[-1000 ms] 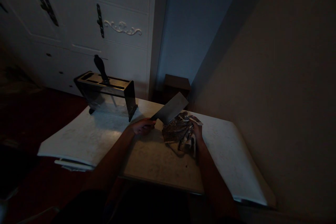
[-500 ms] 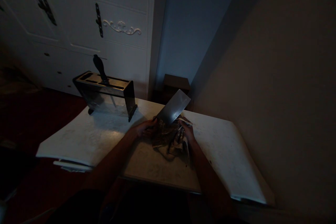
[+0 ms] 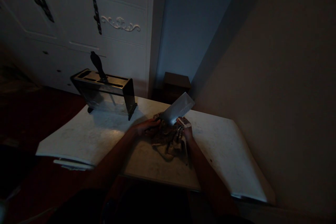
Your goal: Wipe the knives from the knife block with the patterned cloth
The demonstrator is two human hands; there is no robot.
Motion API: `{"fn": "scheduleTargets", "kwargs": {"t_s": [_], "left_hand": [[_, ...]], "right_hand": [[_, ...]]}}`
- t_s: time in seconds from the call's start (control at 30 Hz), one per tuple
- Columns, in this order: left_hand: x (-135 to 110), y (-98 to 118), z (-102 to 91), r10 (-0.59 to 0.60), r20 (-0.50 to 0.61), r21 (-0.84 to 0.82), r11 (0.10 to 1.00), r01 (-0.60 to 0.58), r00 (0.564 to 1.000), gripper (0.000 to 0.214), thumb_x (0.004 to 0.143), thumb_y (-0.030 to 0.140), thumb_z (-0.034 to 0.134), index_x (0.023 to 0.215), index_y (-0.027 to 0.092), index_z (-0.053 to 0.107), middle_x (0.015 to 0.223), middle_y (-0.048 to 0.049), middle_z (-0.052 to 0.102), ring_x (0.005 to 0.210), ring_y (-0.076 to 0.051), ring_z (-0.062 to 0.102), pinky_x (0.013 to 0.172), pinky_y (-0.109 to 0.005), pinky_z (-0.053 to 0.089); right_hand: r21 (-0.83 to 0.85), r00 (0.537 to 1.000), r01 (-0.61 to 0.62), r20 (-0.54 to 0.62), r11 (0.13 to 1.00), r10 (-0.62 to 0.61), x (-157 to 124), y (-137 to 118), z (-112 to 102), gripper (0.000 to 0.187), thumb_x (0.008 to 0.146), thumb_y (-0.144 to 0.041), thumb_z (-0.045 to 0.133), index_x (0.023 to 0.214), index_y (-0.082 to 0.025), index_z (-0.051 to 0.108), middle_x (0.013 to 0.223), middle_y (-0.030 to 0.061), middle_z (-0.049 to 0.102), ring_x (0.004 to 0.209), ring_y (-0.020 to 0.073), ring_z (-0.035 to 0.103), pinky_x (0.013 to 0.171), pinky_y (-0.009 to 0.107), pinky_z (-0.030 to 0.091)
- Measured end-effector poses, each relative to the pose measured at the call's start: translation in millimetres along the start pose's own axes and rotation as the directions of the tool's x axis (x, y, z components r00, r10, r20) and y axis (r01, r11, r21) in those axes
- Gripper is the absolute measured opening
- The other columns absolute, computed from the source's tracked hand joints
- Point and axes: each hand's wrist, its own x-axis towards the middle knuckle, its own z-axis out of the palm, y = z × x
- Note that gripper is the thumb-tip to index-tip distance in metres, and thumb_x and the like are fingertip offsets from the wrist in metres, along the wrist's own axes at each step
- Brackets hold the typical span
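A cleaver with a broad, shiny rectangular blade [image 3: 180, 106] slants up and to the right above the table. My left hand [image 3: 147, 126] is closed at the blade's lower left end, where the handle is hidden by fingers and cloth. A crumpled, dark patterned cloth [image 3: 168, 143] with a paler side hangs beneath the blade, between both hands. My right hand [image 3: 187, 131] grips the cloth's right side; a light fold of it lies over the fingers, close to the blade's lower edge.
A knife block [image 3: 105, 96] with clear sides stands on the white-topped table [image 3: 215, 140] at the left, one black-handled knife [image 3: 97, 63] in it. Behind are a white cabinet [image 3: 123, 56] and a small brown box [image 3: 177, 80]. A wall [image 3: 283, 94] rises on the right.
The cleaver blade has shifted slightly right and lies a little flatter. My right hand has turned, with a fold of cloth now over its fingers. My left hand stays nearly in place.
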Motion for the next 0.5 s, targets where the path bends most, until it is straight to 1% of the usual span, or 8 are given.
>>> {"fn": "scheduleTargets", "kwargs": {"t_s": [0.13, 0.2, 0.27, 0.37, 0.5], "left_hand": [[1.6, 1.3, 1.2, 0.076, -0.074, 0.014, 0.997, -0.075, 0.994, 0.047, 0.077, 0.053, 0.072, 0.091, 0.011, 0.058, 0.052, 0.0059, 0.046, 0.034, -0.004, 0.033, 0.032, -0.016, 0.026], [3.4, 1.9, 3.1, 0.112, -0.129, 0.024, 0.994, -0.11, 0.985, 0.047, 0.074, 0.052, 0.074, 0.089, 0.011, 0.058, 0.056, 0.0041, 0.05, 0.037, -0.005, 0.038, 0.034, -0.017, 0.03], [5.4, 2.1, 6.4, 0.139, -0.18, 0.03, 0.99, -0.136, 0.974, 0.045, 0.074, 0.05, 0.075, 0.087, 0.01, 0.058, 0.055, 0.004, 0.05, 0.038, -0.005, 0.039, 0.036, -0.018, 0.031], [8.4, 2.3, 12.5, 0.193, -0.277, 0.057, 0.981, -0.185, 0.941, 0.041, 0.078, 0.049, 0.07, 0.086, 0.01, 0.06, 0.049, 0.0058, 0.045, 0.035, -0.004, 0.033, 0.036, -0.018, 0.025], [11.5, 2.3, 17.6, 0.286, -0.392, 0.183, 0.956, -0.23, 0.875, 0.043, 0.076, 0.052, 0.068, 0.078, 0.01, 0.062, 0.045, 0.0062, 0.041, 0.031, -0.004, 0.028, 0.034, -0.02, 0.015]], "right_hand": [[0.013, 0.998, 0.0, -0.066, 1.0, 0.001, 2.9, 2.1, -2.8, 0.029, 0.059, -0.048, 0.073, 0.07, -0.023, 0.065, 0.079, 0.0045, 0.069, 0.085, 0.0223, 0.062, 0.078, 0.036, 0.05], [0.02, 0.996, -0.003, -0.093, 1.0, 0.005, 4.1, 1.6, -4.2, 0.029, 0.059, -0.048, 0.072, 0.069, -0.023, 0.064, 0.076, 0.0041, 0.068, 0.082, 0.0219, 0.062, 0.076, 0.036, 0.05], [0.034, 0.993, -0.009, -0.117, 0.999, 0.013, 5.0, 0.7, -4.4, 0.028, 0.06, -0.047, 0.071, 0.067, -0.022, 0.061, 0.073, 0.0034, 0.067, 0.077, 0.0205, 0.061, 0.073, 0.035, 0.049], [0.065, 0.99, -0.016, -0.14, 0.998, 0.025, 5.1, -0.8, -2.1, 0.027, 0.06, -0.044, 0.071, 0.063, -0.021, 0.058, 0.067, 0.0021, 0.064, 0.069, 0.0179, 0.059, 0.069, 0.033, 0.049], [0.096, 0.989, -0.018, -0.144, 0.995, 0.032, 4.9, -1.7, 0.1, 0.025, 0.06, -0.041, 0.072, 0.064, -0.02, 0.058, 0.065, 0.0003, 0.063, 0.064, 0.0153, 0.057, 0.065, 0.03, 0.047]]}}
